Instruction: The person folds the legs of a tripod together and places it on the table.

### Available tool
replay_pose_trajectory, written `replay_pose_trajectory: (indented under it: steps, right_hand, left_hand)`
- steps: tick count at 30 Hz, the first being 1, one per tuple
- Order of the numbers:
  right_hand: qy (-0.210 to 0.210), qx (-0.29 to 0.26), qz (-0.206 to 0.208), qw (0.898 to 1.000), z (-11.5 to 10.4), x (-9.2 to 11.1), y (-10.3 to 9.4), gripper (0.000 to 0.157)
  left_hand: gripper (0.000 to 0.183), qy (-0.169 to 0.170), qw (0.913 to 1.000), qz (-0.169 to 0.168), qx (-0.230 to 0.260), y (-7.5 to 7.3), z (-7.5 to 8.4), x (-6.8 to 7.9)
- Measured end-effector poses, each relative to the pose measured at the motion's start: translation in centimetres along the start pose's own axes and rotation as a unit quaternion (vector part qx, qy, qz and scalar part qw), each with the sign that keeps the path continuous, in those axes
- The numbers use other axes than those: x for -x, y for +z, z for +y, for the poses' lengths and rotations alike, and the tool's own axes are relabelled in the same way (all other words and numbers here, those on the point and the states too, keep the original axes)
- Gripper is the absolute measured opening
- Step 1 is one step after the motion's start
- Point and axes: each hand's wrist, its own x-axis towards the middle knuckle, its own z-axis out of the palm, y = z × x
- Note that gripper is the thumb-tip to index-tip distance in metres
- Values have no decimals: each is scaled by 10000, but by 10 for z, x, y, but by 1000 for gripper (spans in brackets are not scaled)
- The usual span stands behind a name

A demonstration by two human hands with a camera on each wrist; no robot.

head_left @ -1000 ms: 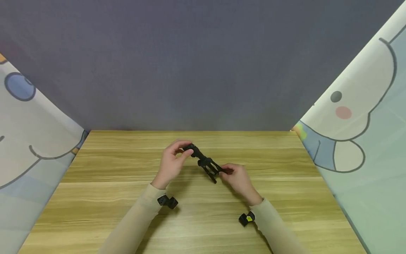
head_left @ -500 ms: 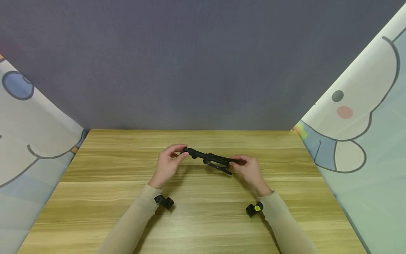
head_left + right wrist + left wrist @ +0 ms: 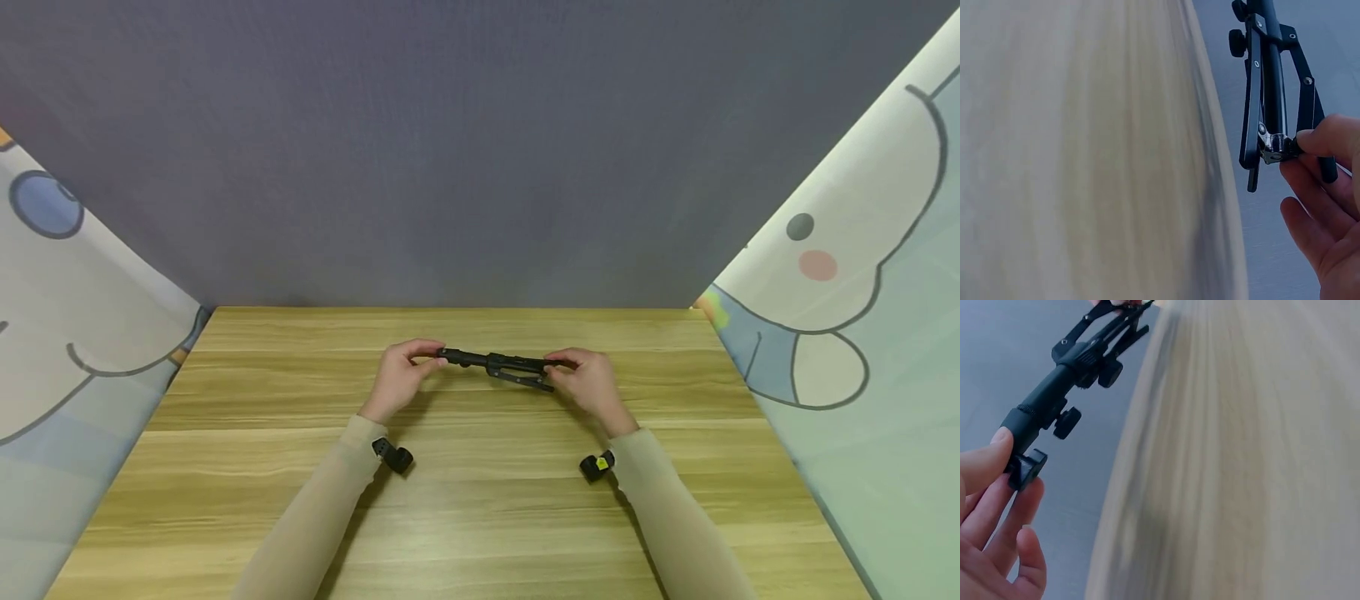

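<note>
A small black tripod [image 3: 474,359] is held up above the wooden table, lying nearly level between my two hands. My left hand [image 3: 396,382] pinches its top end between thumb and fingers. Dark knobs stick out from the tube [image 3: 1050,394] in the left wrist view. At the other end, my right hand [image 3: 596,387] grips a leg close to the foot. The right wrist view shows the legs [image 3: 1250,100] folded down along the centre tube, a little spread, with a shiny metal bracket [image 3: 1275,147] at the bottom of the tube. My fingers partly cover one leg.
The wood-grain table [image 3: 480,517] spreads under both arms. A dark grey wall panel [image 3: 480,167] rises behind its far edge. Printed cartoon panels [image 3: 840,250] flank it on both sides. Each wrist wears a small black camera [image 3: 393,457].
The tripod has swung from slanting down to the right to almost level. My right hand has moved right and farther away, and the legs look closer together. My left hand stayed nearly in place.
</note>
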Motion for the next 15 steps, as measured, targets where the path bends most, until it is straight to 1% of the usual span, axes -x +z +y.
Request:
replay_pose_trajectory:
  steps: [4, 6, 10, 15]
  right_hand:
    - [93, -197, -200, 9996, 4, -1, 5, 16]
    - [177, -353, -275, 9988, 5, -2, 7, 16]
    - [263, -498, -389, 9977, 8, -4, 9, 16]
    - [374, -647, -583, 9955, 8, -7, 9, 17]
  left_hand:
    - [29, -356, 9991, -208, -90, -2, -9, -2]
    - [28, -473, 9981, -330, -202, -2, -12, -2]
    - [25, -597, 9965, -447, -382, -3, -14, -3]
    - [23, -733, 9952, -478, -427, -4, -18, -4]
